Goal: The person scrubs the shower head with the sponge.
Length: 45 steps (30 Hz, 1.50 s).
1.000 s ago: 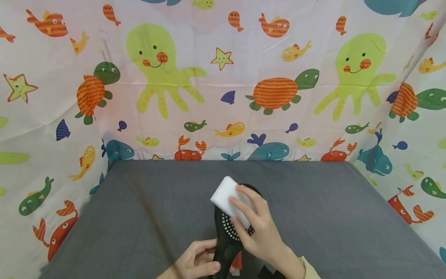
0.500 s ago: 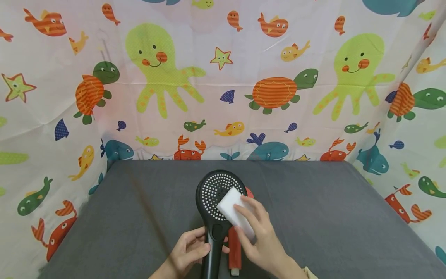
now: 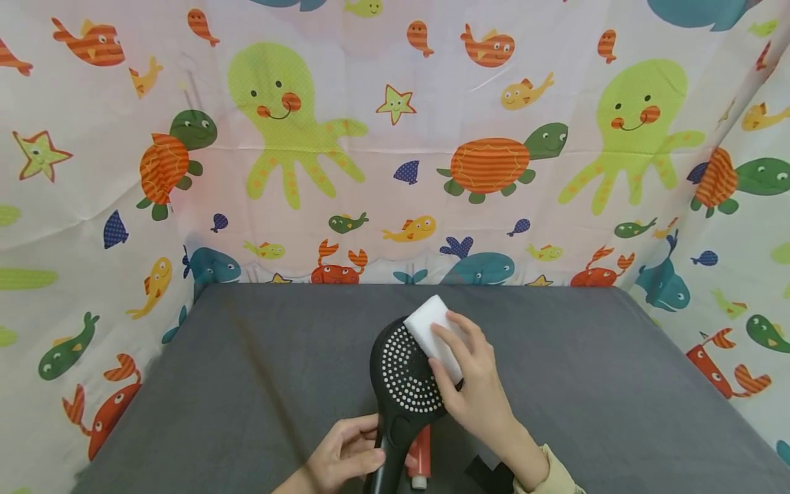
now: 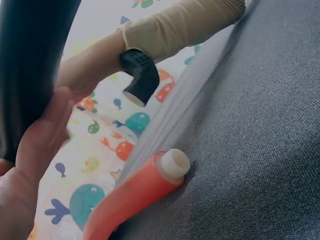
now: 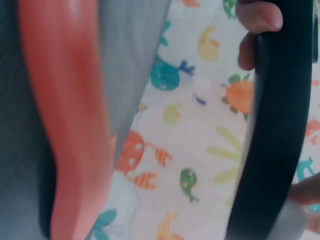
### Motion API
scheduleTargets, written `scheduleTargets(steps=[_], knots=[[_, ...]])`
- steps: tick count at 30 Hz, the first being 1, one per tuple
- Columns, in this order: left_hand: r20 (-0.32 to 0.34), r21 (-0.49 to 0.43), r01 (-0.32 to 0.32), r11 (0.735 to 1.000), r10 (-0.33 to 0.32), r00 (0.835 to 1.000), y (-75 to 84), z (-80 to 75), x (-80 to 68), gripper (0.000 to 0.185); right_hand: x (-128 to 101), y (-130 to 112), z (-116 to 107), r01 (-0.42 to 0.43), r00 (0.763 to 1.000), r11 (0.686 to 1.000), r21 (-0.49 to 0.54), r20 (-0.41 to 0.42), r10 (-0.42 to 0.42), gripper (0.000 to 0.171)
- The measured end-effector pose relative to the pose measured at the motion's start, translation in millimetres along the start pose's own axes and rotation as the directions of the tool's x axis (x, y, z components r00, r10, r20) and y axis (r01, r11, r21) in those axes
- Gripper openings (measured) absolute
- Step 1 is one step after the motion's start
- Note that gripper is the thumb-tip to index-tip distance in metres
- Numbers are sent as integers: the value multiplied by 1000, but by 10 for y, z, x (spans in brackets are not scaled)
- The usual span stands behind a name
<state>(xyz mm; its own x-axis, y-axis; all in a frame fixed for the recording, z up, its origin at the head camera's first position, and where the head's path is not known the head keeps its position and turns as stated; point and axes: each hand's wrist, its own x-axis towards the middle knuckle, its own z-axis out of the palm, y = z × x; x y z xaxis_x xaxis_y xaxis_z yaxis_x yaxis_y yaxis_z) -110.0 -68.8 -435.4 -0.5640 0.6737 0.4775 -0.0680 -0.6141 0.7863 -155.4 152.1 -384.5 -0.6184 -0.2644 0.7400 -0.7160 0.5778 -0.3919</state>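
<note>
Head view shows my right hand (image 3: 475, 398) with its fingers (image 3: 453, 328) curled over a white sponge block (image 3: 434, 334), pinching it against the upper right edge of the black shower head (image 3: 407, 370). The sponge sits on the perforated face, partly overhanging the rim on the far side from me. My left hand (image 3: 345, 460) is lower and nearer my body, fingers (image 3: 354, 433) wrapped round the shower head's handle (image 3: 385, 456), holding it with the face tilted toward my right hand.

Just beside the handle, between my two wrists, a red tube with a white cap (image 3: 420, 458) lies on the grey bench (image 3: 247, 384); the left wrist view shows its cap (image 4: 175, 162) resting on the cloth. Beyond the bench, on all sides away from my hands, hangs a curtain printed with sea creatures (image 3: 395, 137).

As I judge it, the weak point is the sponge's position at the rim: with so much of it off the face, a firm stroke outward could carry it over the edge and out of my pinch. The handle grip is low and one-handed, so hard pressure near the top could twist the head round in my left hand. The tube lies close enough below that a dropped wrist might knock it away.
</note>
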Motion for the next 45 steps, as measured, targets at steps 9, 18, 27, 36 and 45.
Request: scheduleTargets(steps=[9, 18, 27, 36, 45], knots=[[-169, 46, -26, 999, 34, 985, 26, -18, 0, 42, -280, -128, 87, 11, 998, 998, 69, 56, -14, 43], [22, 95, -50, 994, 49, 999, -72, -15, 23, 41, -61, -202, 156, 184, 983, 975, 126, -10, -184, 34], [-31, 45, -61, 997, 63, 998, -53, 3, 26, 41, -43, 14, 48, -29, 998, 999, 37, -51, 31, 45], [-200, 25, -3, 1000, 8, 980, 6, -12, 3, 41, -275, -275, 182, 111, 994, 986, 125, 4, -112, 40], [-318, 110, -20, 994, 54, 947, 40, -54, -27, 49, -417, -421, 205, 357, 931, 925, 131, 30, -363, 40]])
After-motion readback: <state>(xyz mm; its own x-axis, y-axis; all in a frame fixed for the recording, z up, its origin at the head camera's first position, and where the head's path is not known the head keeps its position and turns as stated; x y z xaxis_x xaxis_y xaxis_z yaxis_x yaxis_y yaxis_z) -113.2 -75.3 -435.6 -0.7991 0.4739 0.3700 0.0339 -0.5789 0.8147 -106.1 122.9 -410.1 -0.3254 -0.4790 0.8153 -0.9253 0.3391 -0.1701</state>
